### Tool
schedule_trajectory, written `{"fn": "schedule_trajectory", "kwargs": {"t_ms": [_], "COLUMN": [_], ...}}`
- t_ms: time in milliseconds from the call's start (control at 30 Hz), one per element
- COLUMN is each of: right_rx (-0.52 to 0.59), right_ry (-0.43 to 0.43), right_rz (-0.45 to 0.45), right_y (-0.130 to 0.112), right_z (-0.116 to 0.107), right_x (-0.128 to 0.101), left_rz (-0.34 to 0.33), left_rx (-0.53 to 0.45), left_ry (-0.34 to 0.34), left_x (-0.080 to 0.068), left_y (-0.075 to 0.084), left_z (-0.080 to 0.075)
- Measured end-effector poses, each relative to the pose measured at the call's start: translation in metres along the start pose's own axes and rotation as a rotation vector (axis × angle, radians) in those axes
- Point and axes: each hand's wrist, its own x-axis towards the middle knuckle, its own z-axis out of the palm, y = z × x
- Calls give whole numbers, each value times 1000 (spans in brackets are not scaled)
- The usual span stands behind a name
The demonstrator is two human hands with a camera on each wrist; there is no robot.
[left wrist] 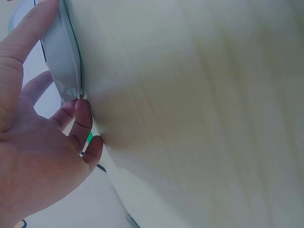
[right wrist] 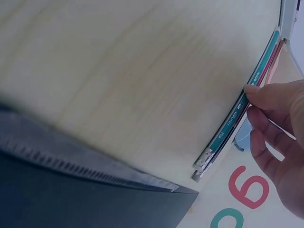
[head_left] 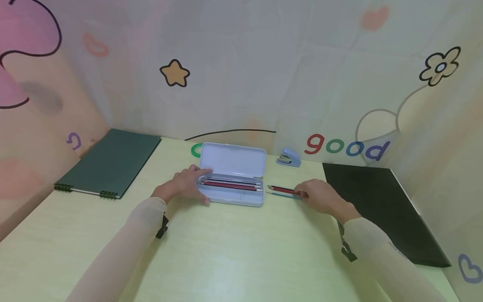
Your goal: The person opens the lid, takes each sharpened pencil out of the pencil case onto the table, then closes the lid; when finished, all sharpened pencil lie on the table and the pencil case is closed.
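With my left hand point(head_left: 185, 183) bracing the pencil case point(head_left: 231, 178) open-fingered, I should let my right hand point(head_left: 320, 196) pinch the pencils point(head_left: 283, 191) firmly before lifting.

Soft even indoor light, faint shadows under both forearms on the pale table point(head_left: 241, 260), head view slightly soft with wide-angle bending near the edges, both wrist views blurred and washed out close up

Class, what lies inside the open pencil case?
In the pencil case, pencils, one red, lie lengthwise in the back section. The front section looks bare. The left hand covers the case's left end, so that part stays unseen.
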Motion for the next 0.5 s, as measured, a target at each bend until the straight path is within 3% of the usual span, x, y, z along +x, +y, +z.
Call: {"fn": "schedule_trajectory", "kwargs": {"t_ms": [500], "right_rx": [-19], "right_ry": [18], "right_rz": [46], "right_y": [10], "right_z": [-2], "right_x": [-3], "left_rz": [5], "left_rx": [-4], "left_ry": [2], "left_x": [-1], "left_y": [0], "left_z": [-1]}}
